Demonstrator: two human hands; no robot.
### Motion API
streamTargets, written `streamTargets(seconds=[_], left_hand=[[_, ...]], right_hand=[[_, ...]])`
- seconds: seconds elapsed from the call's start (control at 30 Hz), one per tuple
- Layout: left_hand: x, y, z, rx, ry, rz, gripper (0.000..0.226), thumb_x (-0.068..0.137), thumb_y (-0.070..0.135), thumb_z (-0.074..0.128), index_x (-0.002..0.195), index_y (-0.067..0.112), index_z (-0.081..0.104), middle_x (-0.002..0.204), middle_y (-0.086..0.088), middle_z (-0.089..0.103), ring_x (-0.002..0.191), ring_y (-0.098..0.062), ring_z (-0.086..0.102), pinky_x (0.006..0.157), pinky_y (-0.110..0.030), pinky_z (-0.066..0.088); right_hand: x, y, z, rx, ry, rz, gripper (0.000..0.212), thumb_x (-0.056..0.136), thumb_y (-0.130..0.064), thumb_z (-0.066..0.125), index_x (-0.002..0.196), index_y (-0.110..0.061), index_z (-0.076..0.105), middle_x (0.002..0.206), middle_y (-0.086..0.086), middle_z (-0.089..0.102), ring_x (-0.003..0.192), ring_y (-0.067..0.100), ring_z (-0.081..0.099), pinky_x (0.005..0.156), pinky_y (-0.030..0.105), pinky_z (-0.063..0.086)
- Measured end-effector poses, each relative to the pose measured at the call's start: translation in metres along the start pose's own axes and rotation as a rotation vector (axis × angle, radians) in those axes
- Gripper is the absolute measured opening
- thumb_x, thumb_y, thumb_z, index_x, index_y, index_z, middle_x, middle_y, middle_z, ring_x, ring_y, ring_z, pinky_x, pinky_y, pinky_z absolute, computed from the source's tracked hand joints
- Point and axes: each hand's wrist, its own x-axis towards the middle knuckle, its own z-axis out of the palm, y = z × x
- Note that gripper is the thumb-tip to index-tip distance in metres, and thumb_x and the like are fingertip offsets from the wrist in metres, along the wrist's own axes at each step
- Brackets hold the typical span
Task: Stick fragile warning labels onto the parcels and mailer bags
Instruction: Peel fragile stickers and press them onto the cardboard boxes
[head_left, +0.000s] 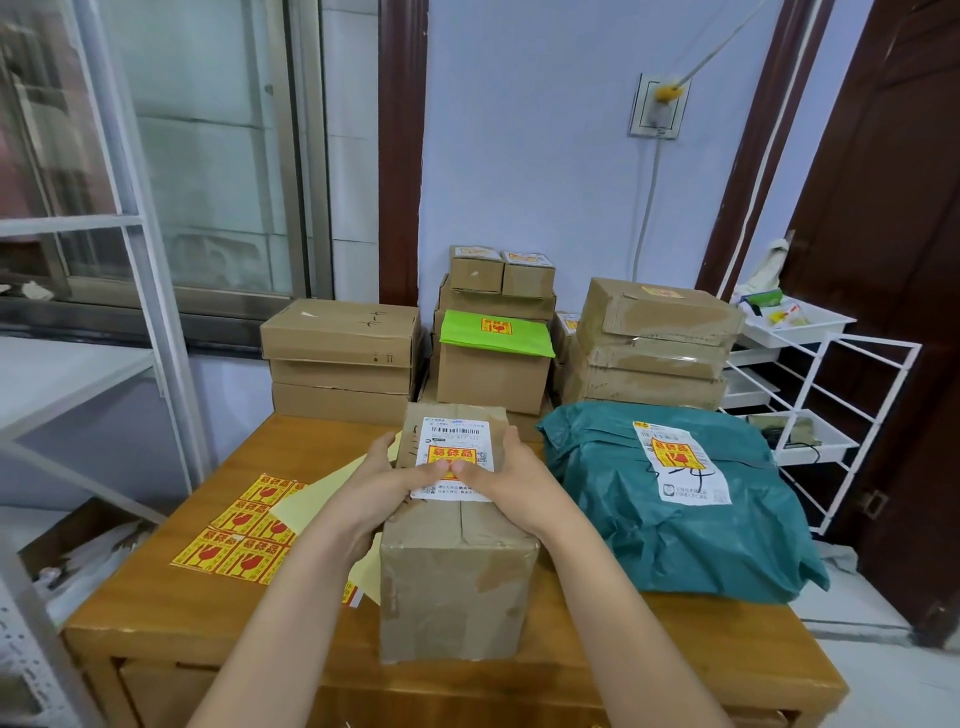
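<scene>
Wooden table (156, 618) fills the foreground, and on it stands a taped cardboard parcel (457, 571) with the left hand (382, 480) and right hand (501, 475) curled over its top edges, both thumbs pressing the fragile label (453, 455) stuck on its shipping slip. Left of the parcel lies a sheet of fragile labels (244, 530), right of it a labelled teal mailer bag (675, 499). Behind these, stacked cardboard boxes (343, 358) stand against the wall, some already labelled.
</scene>
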Motion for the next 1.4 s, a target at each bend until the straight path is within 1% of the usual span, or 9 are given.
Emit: streamTargets(seconds=[0.3,0.57,0.63,0.73,0.83,1.03,1.17,1.3,1.4], left_hand=[[0.003,-0.006,0.000,-0.031,0.065,0.047,0.074,0.090,0.017,0.065,0.149,0.020,0.022,0.110,-0.011,0.068,0.095,-0.026,0.068,0.090,-0.047,0.053],[0.000,-0.015,0.001,-0.147,0.091,0.115,0.047,0.101,0.023,0.046,0.145,0.021,0.032,0.092,0.002,0.067,0.086,-0.016,0.065,0.066,-0.032,0.052],[-0.003,-0.019,0.000,-0.194,0.079,0.114,0.040,0.101,0.025,0.045,0.140,0.021,0.040,0.093,0.004,0.065,0.086,-0.013,0.064,0.067,-0.030,0.050],[-0.005,-0.031,-0.002,-0.212,0.076,0.116,0.029,0.100,0.035,0.042,0.123,0.023,0.056,0.096,0.002,0.071,0.091,-0.014,0.066,0.074,-0.032,0.050],[-0.008,-0.048,0.000,-0.249,0.027,0.114,0.039,0.096,0.052,0.038,0.114,0.031,0.065,0.107,-0.001,0.071,0.105,-0.021,0.064,0.092,-0.041,0.048],[-0.018,-0.057,0.015,-0.396,0.018,0.047,0.039,0.095,0.053,0.033,0.103,0.029,0.063,0.075,0.003,0.073,0.073,-0.016,0.067,0.057,-0.029,0.046],[-0.017,-0.061,0.017,-0.488,0.040,0.050,0.040,0.094,0.053,0.034,0.107,0.028,0.062,0.072,0.002,0.073,0.072,-0.018,0.066,0.058,-0.030,0.046],[-0.019,-0.062,0.019,-0.522,0.040,0.025,0.041,0.094,0.054,0.034,0.107,0.027,0.063,0.071,0.000,0.073,0.067,-0.019,0.067,0.055,-0.029,0.046],[-0.020,-0.061,0.022,-0.539,0.031,0.021,0.043,0.094,0.056,0.033,0.104,0.027,0.063,0.069,0.000,0.073,0.069,-0.020,0.066,0.058,-0.031,0.044]], right_hand=[[-0.012,-0.001,-0.006,0.120,0.001,0.034,0.068,0.102,-0.027,0.041,0.152,-0.013,-0.002,0.158,0.000,0.021,0.138,0.017,0.031,0.086,0.014,0.027],[-0.017,0.014,-0.003,0.336,0.145,0.022,0.047,0.104,-0.018,0.030,0.151,-0.018,0.021,0.156,-0.003,0.024,0.140,0.016,0.029,0.100,0.018,0.028],[-0.020,0.013,-0.002,0.413,0.157,0.050,0.043,0.104,-0.017,0.032,0.147,-0.018,0.033,0.149,-0.004,0.038,0.132,0.016,0.041,0.107,0.026,0.036],[-0.031,0.015,-0.002,0.500,0.104,0.075,0.027,0.103,-0.015,0.033,0.120,-0.029,0.049,0.105,-0.015,0.060,0.095,0.005,0.059,0.072,0.017,0.049],[-0.041,0.021,-0.002,0.542,0.049,0.054,0.030,0.102,-0.017,0.036,0.120,-0.032,0.053,0.106,-0.015,0.065,0.093,0.002,0.063,0.064,0.011,0.049],[-0.062,0.027,0.003,0.551,-0.011,0.030,0.026,0.098,-0.025,0.048,0.120,-0.038,0.055,0.108,-0.018,0.068,0.098,0.000,0.063,0.076,0.015,0.048],[-0.073,0.031,0.013,0.596,0.016,0.021,0.021,0.095,-0.033,0.052,0.113,-0.044,0.049,0.106,-0.022,0.062,0.098,-0.001,0.058,0.072,0.014,0.046],[-0.078,0.031,0.027,0.634,0.119,-0.023,0.050,0.090,-0.038,0.057,0.137,-0.035,0.039,0.119,-0.018,0.058,0.110,0.004,0.056,0.095,0.029,0.048],[-0.077,0.030,0.033,0.649,0.192,-0.021,0.045,0.094,-0.036,0.052,0.138,-0.030,0.043,0.113,-0.016,0.061,0.102,0.002,0.059,0.081,0.018,0.051]])
